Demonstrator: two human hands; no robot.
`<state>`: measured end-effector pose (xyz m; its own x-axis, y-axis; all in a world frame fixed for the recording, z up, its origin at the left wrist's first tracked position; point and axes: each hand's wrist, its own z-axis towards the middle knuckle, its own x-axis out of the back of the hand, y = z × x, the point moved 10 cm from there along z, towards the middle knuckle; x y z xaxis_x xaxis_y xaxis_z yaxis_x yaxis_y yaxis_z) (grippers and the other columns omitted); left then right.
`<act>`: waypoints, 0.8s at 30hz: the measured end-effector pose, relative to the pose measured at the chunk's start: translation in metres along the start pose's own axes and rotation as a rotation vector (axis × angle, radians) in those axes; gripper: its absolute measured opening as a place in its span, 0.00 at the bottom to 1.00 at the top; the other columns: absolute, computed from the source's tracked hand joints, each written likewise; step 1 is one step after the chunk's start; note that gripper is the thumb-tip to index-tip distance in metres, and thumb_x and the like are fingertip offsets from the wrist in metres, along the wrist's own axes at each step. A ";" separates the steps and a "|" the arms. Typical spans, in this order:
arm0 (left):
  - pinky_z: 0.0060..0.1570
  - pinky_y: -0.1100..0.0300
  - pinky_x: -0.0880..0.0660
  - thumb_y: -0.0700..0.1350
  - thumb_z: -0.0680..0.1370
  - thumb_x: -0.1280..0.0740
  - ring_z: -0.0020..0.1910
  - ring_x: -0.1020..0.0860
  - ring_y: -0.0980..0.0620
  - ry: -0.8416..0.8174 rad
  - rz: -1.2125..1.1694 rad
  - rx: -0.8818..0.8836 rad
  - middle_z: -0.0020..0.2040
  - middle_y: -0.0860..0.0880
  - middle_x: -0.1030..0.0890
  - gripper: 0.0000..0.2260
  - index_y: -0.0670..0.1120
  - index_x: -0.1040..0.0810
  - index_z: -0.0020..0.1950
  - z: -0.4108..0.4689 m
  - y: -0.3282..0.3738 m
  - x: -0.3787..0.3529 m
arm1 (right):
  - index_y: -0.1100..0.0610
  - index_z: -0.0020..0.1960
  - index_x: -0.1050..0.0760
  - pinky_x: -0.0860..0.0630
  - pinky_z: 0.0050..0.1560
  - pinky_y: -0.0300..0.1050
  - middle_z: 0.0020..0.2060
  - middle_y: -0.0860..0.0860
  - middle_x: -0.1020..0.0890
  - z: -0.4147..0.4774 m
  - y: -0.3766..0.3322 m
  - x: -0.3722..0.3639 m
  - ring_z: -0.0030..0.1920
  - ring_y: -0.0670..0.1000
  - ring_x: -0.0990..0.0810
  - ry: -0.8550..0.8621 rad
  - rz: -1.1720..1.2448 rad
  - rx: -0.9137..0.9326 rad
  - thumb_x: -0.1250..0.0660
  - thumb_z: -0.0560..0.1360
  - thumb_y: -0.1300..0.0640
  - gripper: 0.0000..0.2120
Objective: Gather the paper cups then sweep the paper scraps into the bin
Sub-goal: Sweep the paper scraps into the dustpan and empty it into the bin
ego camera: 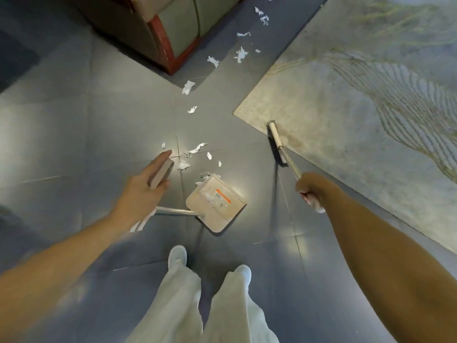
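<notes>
Paper scraps (pixel 195 149) lie on the grey floor (pixel 86 120) at centre, w/ a trail running far-right toward the armchair (pixel 173 33). Dustpan (pixel 216 201) sits just near of them, tilted, label side up. A few scraps are at its far lip; inside not visible. Left hand (pixel 146 186) holds the pan's grip (pixel 162 173) btwn thumb & fingers; its pole is partly hidden by the wrist. Right hand (pixel 309 190), fingers curled tight round the broom (pixel 275 141), whose head rests on the rug (pixel 346 107) edge.

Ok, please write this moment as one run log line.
left hand: holds dustpan handle | right hand: grips broom, head at rug edge | paper scraps: scattered on floor
</notes>
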<state>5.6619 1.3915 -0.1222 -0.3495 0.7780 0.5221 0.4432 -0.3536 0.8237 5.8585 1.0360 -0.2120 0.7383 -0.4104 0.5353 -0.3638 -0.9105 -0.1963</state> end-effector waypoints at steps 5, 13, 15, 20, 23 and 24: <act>0.64 0.47 0.31 0.37 0.77 0.32 0.61 0.28 0.51 0.024 0.001 0.043 0.58 0.62 0.23 0.33 0.80 0.31 0.57 0.012 -0.013 0.055 | 0.62 0.53 0.34 0.34 0.18 0.34 0.31 0.55 0.31 -0.013 -0.046 -0.048 0.28 0.49 0.33 -0.144 0.077 0.037 0.43 0.74 0.72 0.10; 0.62 0.39 0.31 0.37 0.78 0.33 0.62 0.30 0.34 -0.064 -0.016 0.039 0.66 0.44 0.24 0.31 0.78 0.31 0.59 0.058 -0.073 0.151 | 0.64 0.56 0.27 0.28 0.41 0.44 0.40 0.57 0.23 -0.101 -0.172 -0.168 0.39 0.52 0.25 -0.176 -0.320 0.164 0.37 0.74 0.67 0.11; 0.60 0.43 0.28 0.39 0.77 0.32 0.61 0.28 0.35 -0.090 -0.018 0.044 0.63 0.57 0.22 0.31 0.79 0.31 0.58 0.076 -0.090 0.178 | 0.65 0.58 0.26 0.27 0.42 0.43 0.45 0.57 0.21 -0.121 -0.199 -0.204 0.42 0.52 0.25 -0.208 -0.280 0.140 0.37 0.73 0.67 0.14; 0.55 0.49 0.24 0.42 0.77 0.31 0.61 0.26 0.41 -0.166 0.023 0.037 0.54 0.77 0.26 0.29 0.79 0.31 0.59 0.112 -0.120 0.247 | 0.59 0.34 0.30 0.28 0.47 0.43 0.42 0.56 0.23 -0.164 -0.270 -0.264 0.43 0.53 0.24 -0.262 -0.154 0.113 0.38 0.75 0.65 0.11; 0.61 0.42 0.28 0.43 0.77 0.32 0.63 0.27 0.39 -0.191 0.045 0.033 0.62 0.60 0.23 0.29 0.79 0.32 0.59 0.130 -0.137 0.281 | 0.60 0.37 0.30 0.26 0.39 0.40 0.29 0.53 0.25 -0.173 -0.291 -0.274 0.30 0.49 0.26 -0.249 0.044 0.071 0.38 0.75 0.67 0.09; 0.61 0.42 0.28 0.43 0.78 0.32 0.64 0.27 0.39 -0.197 0.048 0.030 0.63 0.58 0.23 0.29 0.80 0.32 0.58 0.135 -0.142 0.289 | 0.59 0.37 0.31 0.26 0.31 0.37 0.27 0.52 0.26 -0.173 -0.294 -0.274 0.25 0.47 0.27 -0.241 0.149 0.052 0.38 0.75 0.68 0.09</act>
<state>5.6093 1.7368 -0.1176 -0.1605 0.8480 0.5051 0.4812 -0.3796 0.7901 5.6642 1.4247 -0.1587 0.7952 -0.5338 0.2876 -0.4531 -0.8383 -0.3031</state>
